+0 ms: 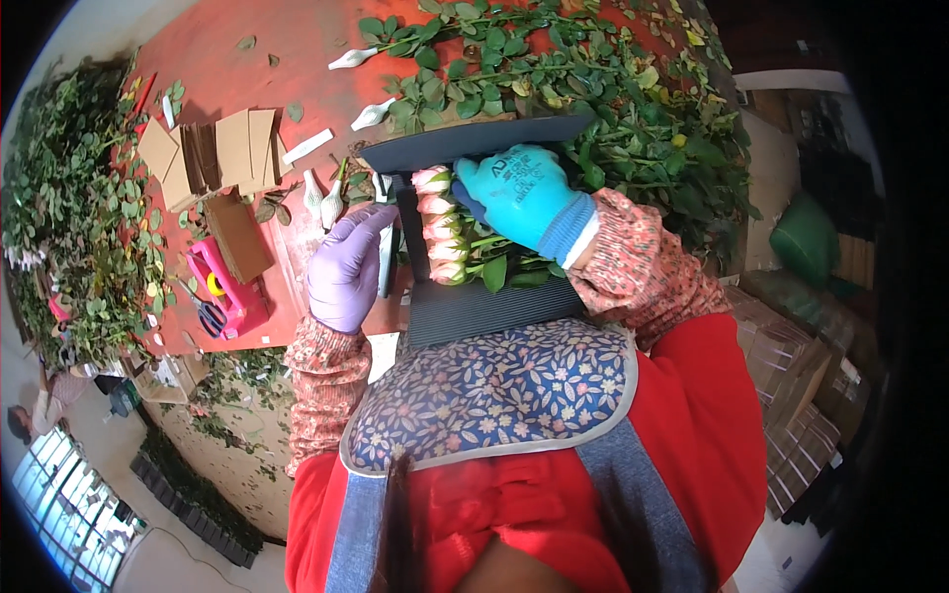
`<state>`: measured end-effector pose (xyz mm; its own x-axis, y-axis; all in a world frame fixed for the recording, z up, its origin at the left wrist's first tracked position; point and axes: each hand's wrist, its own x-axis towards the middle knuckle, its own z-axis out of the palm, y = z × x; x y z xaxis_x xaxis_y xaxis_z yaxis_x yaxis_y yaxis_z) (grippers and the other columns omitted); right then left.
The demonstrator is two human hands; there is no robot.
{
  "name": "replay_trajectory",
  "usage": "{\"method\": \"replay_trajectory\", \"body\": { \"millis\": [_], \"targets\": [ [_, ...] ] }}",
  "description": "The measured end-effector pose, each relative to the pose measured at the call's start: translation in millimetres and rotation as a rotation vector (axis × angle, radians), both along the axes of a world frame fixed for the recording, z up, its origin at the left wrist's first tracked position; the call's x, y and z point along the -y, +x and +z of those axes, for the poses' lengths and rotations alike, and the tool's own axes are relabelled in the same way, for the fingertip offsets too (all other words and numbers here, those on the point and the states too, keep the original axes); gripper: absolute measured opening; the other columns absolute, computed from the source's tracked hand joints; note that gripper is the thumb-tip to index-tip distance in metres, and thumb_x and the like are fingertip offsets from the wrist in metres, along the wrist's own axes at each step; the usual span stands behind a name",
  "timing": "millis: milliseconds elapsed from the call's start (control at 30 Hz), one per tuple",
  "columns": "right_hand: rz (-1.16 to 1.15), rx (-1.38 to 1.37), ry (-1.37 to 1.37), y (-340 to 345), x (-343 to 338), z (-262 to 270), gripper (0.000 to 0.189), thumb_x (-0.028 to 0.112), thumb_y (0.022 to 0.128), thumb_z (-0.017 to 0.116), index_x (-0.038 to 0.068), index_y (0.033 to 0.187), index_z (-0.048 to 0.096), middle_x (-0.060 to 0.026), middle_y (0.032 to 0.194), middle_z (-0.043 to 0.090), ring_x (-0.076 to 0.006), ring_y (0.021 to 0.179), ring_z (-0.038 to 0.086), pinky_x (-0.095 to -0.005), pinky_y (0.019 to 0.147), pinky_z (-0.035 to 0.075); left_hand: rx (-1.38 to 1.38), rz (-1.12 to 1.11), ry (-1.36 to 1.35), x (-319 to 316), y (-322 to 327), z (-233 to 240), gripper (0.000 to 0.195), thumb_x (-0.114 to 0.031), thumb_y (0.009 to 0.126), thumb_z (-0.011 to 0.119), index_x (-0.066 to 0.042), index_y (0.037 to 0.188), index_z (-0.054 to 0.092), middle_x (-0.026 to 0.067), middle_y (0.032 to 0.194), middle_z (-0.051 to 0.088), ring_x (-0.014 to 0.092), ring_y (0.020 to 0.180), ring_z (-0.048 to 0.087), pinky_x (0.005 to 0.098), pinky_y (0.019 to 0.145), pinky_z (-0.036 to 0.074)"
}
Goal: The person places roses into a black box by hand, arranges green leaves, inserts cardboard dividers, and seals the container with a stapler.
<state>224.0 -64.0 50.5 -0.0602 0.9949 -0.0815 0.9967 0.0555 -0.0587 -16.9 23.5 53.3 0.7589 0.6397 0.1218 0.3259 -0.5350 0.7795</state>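
A row of pale pink roses [447, 226] lies on black corrugated cardboard, heads lined up at its left end. The front flap [493, 311] spreads toward my apron, and the back flap [474, 139] rises behind the flowers. My right hand [519, 194], in a blue knit work glove, rests over the stems just behind the upper heads; its fingertips are partly hidden. My left hand [347, 267], in a thin purple glove, has bent fingers beside the cardboard's left end, near a dark upright fixture [387, 259]. Whether it pinches anything is unclear.
Leafy rose stems [608, 96] pile across the red table [296, 44]. White mesh-sleeved buds [331, 204] lie left of the cardboard. Farther left are brown cardboard pieces [245, 152], a pink tape dispenser [233, 289] and scissors [210, 315]. Another person [44, 404] is at far left.
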Motion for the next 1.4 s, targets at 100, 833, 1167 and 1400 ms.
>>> {"method": "replay_trajectory", "body": {
  "millis": [100, 833, 1167, 1400],
  "targets": [
    [-0.012, -0.013, -0.043, -2.3, 2.5, 22.6, 0.024, 0.032, 0.093, 0.06, 0.007, 0.095, 0.063, -0.007, 0.063, 0.062, -0.0285, 0.057, 0.063, -0.0444, 0.053, 0.049, -0.083, 0.119, -0.201, 10.2, -7.3, -4.8, 0.031, 0.005, 0.089, 0.057, -0.005, 0.116, 0.066, 0.0153, 0.102, 0.07, 0.03, 0.095, 0.07, 0.0356, 0.08, 0.055],
    [0.023, -0.163, -0.222, 2.8, 21.1, 13.4, 0.029, 0.035, 0.093, 0.061, 0.006, 0.092, 0.064, -0.01, 0.06, 0.061, -0.0313, 0.053, 0.062, -0.0476, 0.047, 0.044, -0.025, 0.141, -0.623, 51.1, -0.6, -36.4, 0.023, -0.005, 0.095, 0.058, 0.0, 0.117, 0.06, 0.011, 0.083, 0.072, 0.023, 0.077, 0.072, 0.032, 0.072, 0.055],
    [0.095, -0.096, -0.143, -3.2, 18.1, 22.1, 0.02, 0.025, 0.091, 0.059, 0.007, 0.101, 0.063, -0.0075, 0.066, 0.065, -0.0299, 0.06, 0.066, -0.0468, 0.05, 0.048, 0.026, -0.155, 0.293, 15.5, 20.0, -2.2, 0.023, -0.004, 0.08, 0.073, -0.01, 0.101, 0.071, 0.007, 0.112, 0.071, 0.023, 0.075, 0.071, 0.031, 0.062, 0.057],
    [0.161, -0.176, -0.174, 4.9, 9.8, 14.0, 0.023, 0.02, 0.089, 0.059, 0.012, 0.11, 0.063, -0.0059, 0.068, 0.065, -0.0281, 0.059, 0.065, -0.0463, 0.047, 0.046, -0.086, -0.182, 0.437, 25.1, 25.8, -32.5, 0.021, -0.016, 0.08, 0.067, -0.012, 0.1, 0.065, 0.005, 0.119, 0.068, 0.022, 0.074, 0.068, 0.034, 0.061, 0.056]
  ]
}}
